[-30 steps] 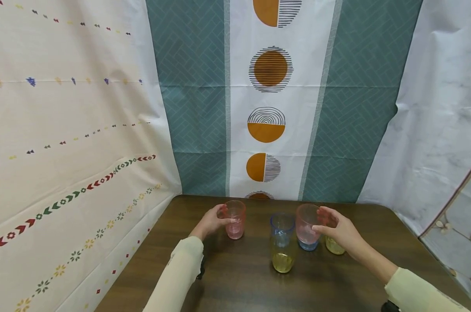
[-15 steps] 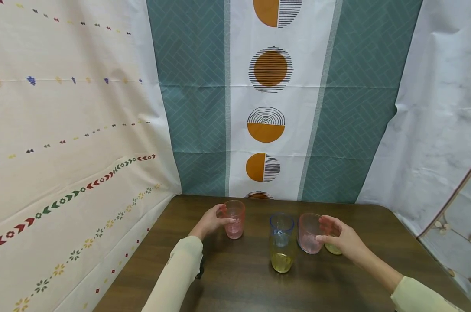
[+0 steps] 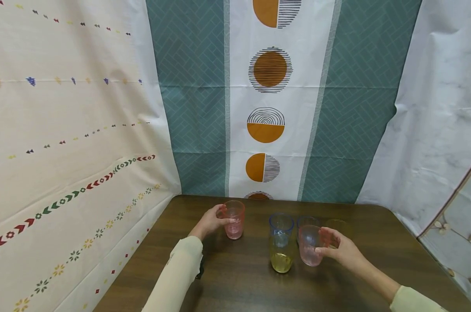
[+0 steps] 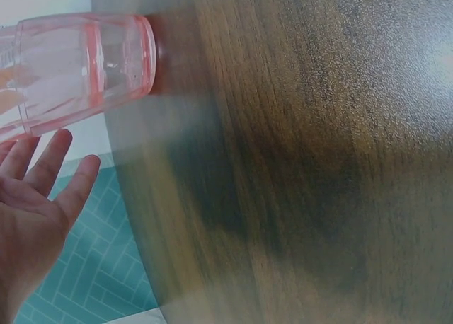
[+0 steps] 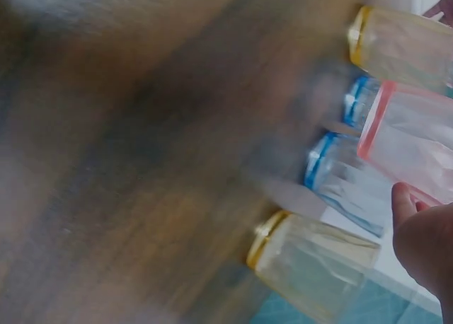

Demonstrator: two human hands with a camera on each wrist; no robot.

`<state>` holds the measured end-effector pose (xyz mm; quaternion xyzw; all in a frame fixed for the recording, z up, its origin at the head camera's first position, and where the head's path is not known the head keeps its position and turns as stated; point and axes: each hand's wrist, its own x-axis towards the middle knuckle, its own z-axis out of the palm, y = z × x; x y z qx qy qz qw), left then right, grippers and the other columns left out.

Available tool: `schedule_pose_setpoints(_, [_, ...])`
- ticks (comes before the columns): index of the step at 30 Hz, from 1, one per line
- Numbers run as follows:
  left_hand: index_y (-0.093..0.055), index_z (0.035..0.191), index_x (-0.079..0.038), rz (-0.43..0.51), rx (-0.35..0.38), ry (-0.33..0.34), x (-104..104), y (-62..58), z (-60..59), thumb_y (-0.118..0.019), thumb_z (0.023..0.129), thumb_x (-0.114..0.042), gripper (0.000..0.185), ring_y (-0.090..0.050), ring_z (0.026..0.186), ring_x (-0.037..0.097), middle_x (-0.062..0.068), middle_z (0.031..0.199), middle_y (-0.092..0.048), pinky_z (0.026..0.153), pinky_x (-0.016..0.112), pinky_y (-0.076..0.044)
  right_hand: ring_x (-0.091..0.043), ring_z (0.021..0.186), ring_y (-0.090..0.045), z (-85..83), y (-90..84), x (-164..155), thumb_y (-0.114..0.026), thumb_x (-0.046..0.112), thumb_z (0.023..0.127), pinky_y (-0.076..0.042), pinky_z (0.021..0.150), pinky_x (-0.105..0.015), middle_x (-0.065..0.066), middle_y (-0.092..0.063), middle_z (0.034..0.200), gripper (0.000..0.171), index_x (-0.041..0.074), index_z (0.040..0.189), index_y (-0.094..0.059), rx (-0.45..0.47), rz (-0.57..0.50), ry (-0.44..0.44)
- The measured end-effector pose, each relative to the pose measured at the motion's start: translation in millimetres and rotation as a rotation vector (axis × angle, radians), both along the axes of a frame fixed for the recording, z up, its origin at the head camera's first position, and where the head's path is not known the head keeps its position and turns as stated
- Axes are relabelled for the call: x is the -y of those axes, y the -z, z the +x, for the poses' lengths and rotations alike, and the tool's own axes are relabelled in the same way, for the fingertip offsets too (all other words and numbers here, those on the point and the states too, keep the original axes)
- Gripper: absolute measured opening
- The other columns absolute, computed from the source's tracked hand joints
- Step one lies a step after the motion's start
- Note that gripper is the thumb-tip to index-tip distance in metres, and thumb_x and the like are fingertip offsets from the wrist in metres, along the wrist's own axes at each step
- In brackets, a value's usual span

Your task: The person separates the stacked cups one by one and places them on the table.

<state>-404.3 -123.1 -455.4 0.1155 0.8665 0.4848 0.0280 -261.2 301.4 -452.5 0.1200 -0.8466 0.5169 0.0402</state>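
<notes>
- Dark wooden tabletop [image 3: 239, 281] carries every cup
- Blue cup [image 3: 281, 229] stands nested in a yellow cup [image 3: 281, 260], mouth up; this stack is the landmark
- Right hand [image 3: 338, 249], just right of the stack, its grip curled round a pink cup [image 3: 310, 245], long axis upright and mouth up, just above the tabletop
- Left hand [image 3: 212, 222], well left of the stack, its grip wrapped on a second pink cup [image 3: 235, 219] standing upright
- Another blue cup [image 3: 306, 221] and another yellow cup [image 3: 336, 224] stand just behind the held one

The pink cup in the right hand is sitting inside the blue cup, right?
No. In the head view the right hand holds the pink cup by itself, in front of a blue cup, not inside it.
</notes>
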Motion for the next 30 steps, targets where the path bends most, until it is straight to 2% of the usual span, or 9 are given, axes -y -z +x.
schedule_pose_setpoints(7, [-0.043,0.146,-0.005,0.003,0.018,-0.015,0.2,0.5,-0.1,-0.079,0.085,-0.033,0.076,-0.044,0.136,0.033,0.014,0.146,-0.049,0.108,0.052,-0.039,-0.047,0.125,-0.05,0.3,15.6,0.2,-0.077,0.016,0.087,-0.053,0.092,-0.032,-0.031,-0.047,0.141,0.074,-0.01,0.143,-0.038,0.023,-0.004,0.0])
schedule_pose_setpoints(13, [-0.045,0.145,-0.004,-0.011,0.004,-0.01,-0.5,0.0,0.6,-0.08,0.085,-0.033,0.074,-0.044,0.135,0.034,0.015,0.145,-0.05,0.107,0.053,-0.04,-0.047,0.123,-0.053,-1.2,22.7,0.8,-0.078,0.013,0.085,-0.054,0.09,-0.036,-0.031,-0.049,0.139,0.073,-0.01,0.143,-0.039,0.041,-0.012,0.009])
schedule_pose_setpoints(20, [-0.045,0.145,-0.005,-0.015,0.011,-0.015,-0.7,-0.1,-1.0,-0.079,0.085,-0.033,0.075,-0.044,0.135,0.034,0.015,0.145,-0.049,0.107,0.052,-0.04,-0.047,0.122,-0.053,-1.2,30.5,-0.2,-0.079,0.013,0.084,-0.053,0.092,-0.035,-0.032,-0.049,0.138,0.074,-0.012,0.141,-0.039,0.034,-0.017,0.001])
schedule_pose_setpoints(26, [-0.045,0.145,-0.005,-0.009,0.012,-0.015,-0.7,-0.3,0.2,-0.079,0.086,-0.033,0.074,-0.044,0.135,0.034,0.015,0.145,-0.05,0.107,0.053,-0.04,-0.049,0.126,-0.049,0.1,35.2,-2.7,-0.078,0.011,0.085,-0.05,0.098,-0.038,-0.035,-0.044,0.141,0.077,-0.013,0.143,-0.034,0.048,-0.038,-0.03])
schedule_pose_setpoints(30, [-0.045,0.145,-0.006,-0.009,0.014,-0.019,-0.8,0.3,0.1,-0.079,0.086,-0.033,0.074,-0.044,0.135,0.034,0.014,0.145,-0.05,0.107,0.052,-0.04,-0.051,0.128,-0.045,0.7,35.3,-4.8,-0.078,0.012,0.086,-0.05,0.098,-0.041,-0.036,-0.041,0.143,0.082,-0.013,0.146,-0.028,0.073,-0.041,-0.057])
